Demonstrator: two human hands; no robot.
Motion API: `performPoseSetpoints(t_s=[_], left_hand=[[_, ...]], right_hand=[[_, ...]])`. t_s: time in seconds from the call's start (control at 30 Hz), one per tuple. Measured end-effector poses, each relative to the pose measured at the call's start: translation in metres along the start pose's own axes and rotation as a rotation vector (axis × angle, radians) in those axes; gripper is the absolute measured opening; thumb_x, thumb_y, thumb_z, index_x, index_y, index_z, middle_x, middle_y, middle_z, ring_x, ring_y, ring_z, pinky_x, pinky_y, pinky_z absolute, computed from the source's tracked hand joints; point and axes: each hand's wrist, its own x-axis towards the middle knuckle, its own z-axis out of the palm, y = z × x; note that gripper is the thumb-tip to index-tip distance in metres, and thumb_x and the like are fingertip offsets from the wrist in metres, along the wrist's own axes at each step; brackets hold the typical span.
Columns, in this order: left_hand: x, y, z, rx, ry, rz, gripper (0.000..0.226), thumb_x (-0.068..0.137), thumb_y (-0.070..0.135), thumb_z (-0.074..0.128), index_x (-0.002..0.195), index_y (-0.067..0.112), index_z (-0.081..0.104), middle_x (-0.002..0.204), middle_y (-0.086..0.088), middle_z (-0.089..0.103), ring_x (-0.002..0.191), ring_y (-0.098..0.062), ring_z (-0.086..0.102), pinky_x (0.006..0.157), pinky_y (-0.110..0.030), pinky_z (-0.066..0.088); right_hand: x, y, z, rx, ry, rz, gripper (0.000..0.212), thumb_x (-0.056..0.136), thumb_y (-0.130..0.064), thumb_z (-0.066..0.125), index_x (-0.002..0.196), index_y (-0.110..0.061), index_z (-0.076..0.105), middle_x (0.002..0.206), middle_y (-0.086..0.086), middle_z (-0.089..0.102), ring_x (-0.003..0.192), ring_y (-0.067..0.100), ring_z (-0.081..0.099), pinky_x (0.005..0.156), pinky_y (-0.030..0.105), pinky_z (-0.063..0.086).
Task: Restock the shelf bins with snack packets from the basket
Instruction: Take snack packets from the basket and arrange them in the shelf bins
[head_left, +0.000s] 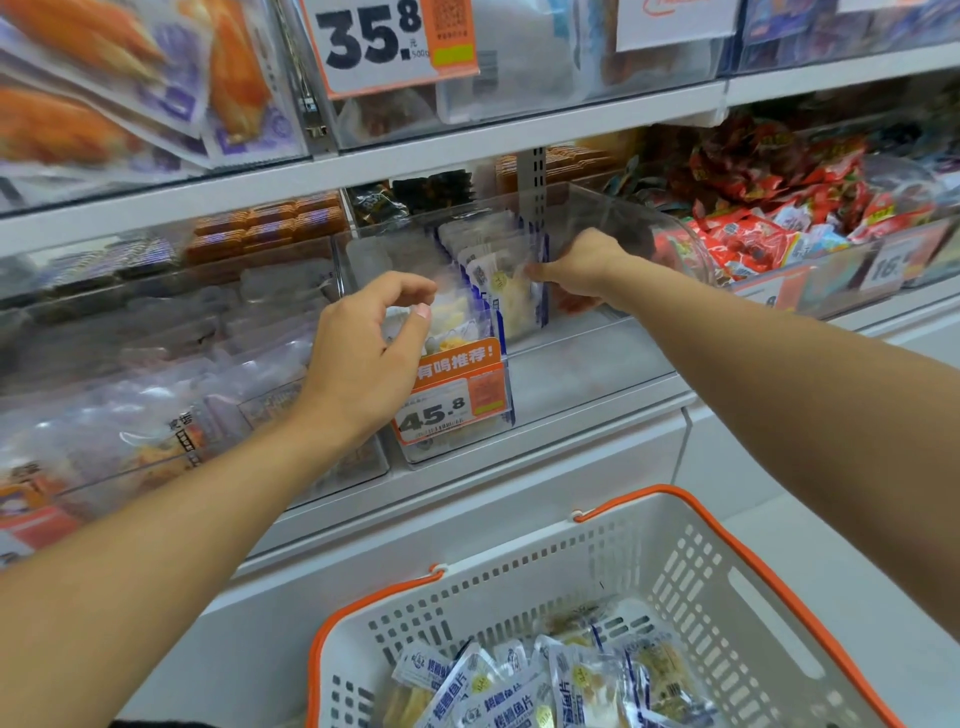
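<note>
The right hand (582, 270) curls its fingers round the upright snack packets (511, 291) in the clear shelf bin (587, 358), steadying them at 12 o'clock. The left hand (363, 348) hovers at 10 o'clock, thumb and fingers bent, holding nothing. The packets look light, thin, slick and floppy; gripping several by their flat sides seems best. More lie in the basket (691, 566) at 6 o'clock.

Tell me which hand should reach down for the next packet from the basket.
Left, probably. The left hand hovers at the bin's front, fingers curled, holding nothing. The right hand is inside the bin against the standing packets. The basket sits below both.
</note>
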Motion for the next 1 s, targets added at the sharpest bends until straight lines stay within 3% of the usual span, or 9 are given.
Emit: performPoseSetpoints(t_s=[0.1,0.2,0.33,0.43,0.6,0.77,1.0], left_hand=[[0.001,-0.003,0.000,0.005,-0.006,-0.001,0.021,0.099,0.018,0.055,0.115,0.022,0.067,0.111,0.011,0.067,0.106,-0.001,0.058,0.085,-0.005,0.039],[0.003,-0.007,0.002,0.016,-0.007,0.007,0.021,0.099,0.021,0.054,0.116,0.024,0.066,0.113,0.010,0.067,0.111,-0.008,0.058,0.095,-0.029,0.047],[0.003,-0.009,0.003,0.032,-0.013,0.005,0.023,0.099,0.023,0.054,0.119,0.024,0.065,0.116,0.009,0.067,0.113,-0.012,0.058,0.098,-0.041,0.048],[0.002,-0.011,0.002,0.031,-0.015,0.006,0.024,0.099,0.023,0.054,0.120,0.023,0.065,0.116,0.008,0.067,0.113,-0.013,0.057,0.098,-0.044,0.048],[0.001,-0.009,0.002,0.022,-0.025,-0.004,0.024,0.099,0.023,0.053,0.121,0.023,0.065,0.118,0.007,0.066,0.114,-0.014,0.057,0.098,-0.045,0.049],[0.000,-0.009,0.001,0.026,-0.021,0.003,0.023,0.099,0.023,0.053,0.119,0.022,0.065,0.117,0.008,0.066,0.113,-0.014,0.057,0.098,-0.044,0.048],[0.001,-0.009,0.003,0.038,-0.012,0.007,0.023,0.099,0.024,0.054,0.119,0.024,0.065,0.116,0.009,0.066,0.114,-0.015,0.057,0.100,-0.047,0.046]], right_hand=[[0.004,0.000,0.003,0.012,-0.013,-0.002,0.062,0.077,-0.054,0.077,0.120,-0.013,0.060,0.112,0.008,0.066,0.096,0.027,0.067,0.085,0.041,0.060],[0.006,0.002,0.002,-0.018,-0.006,0.012,0.060,0.078,-0.055,0.076,0.119,-0.013,0.060,0.107,0.008,0.065,0.091,0.026,0.068,0.075,0.035,0.060],[0.008,0.006,0.001,-0.047,-0.017,-0.025,0.055,0.081,-0.048,0.077,0.121,-0.013,0.063,0.110,0.009,0.068,0.089,0.025,0.068,0.068,0.032,0.059],[0.004,0.007,0.002,-0.040,-0.084,-0.021,0.053,0.074,-0.043,0.084,0.113,-0.014,0.064,0.103,0.006,0.069,0.087,0.021,0.068,0.069,0.029,0.057],[-0.002,0.002,0.009,-0.076,-0.186,0.028,0.070,0.053,-0.038,0.095,0.110,-0.014,0.061,0.103,0.008,0.070,0.093,0.029,0.070,0.084,0.044,0.060],[-0.005,-0.002,0.014,-0.095,-0.215,0.032,0.063,0.055,-0.030,0.096,0.107,-0.013,0.063,0.102,0.008,0.070,0.089,0.028,0.072,0.078,0.042,0.062],[-0.003,-0.001,0.007,-0.003,-0.095,0.054,0.056,0.070,-0.033,0.089,0.114,-0.012,0.061,0.102,0.010,0.070,0.076,0.020,0.073,0.068,0.033,0.063]])
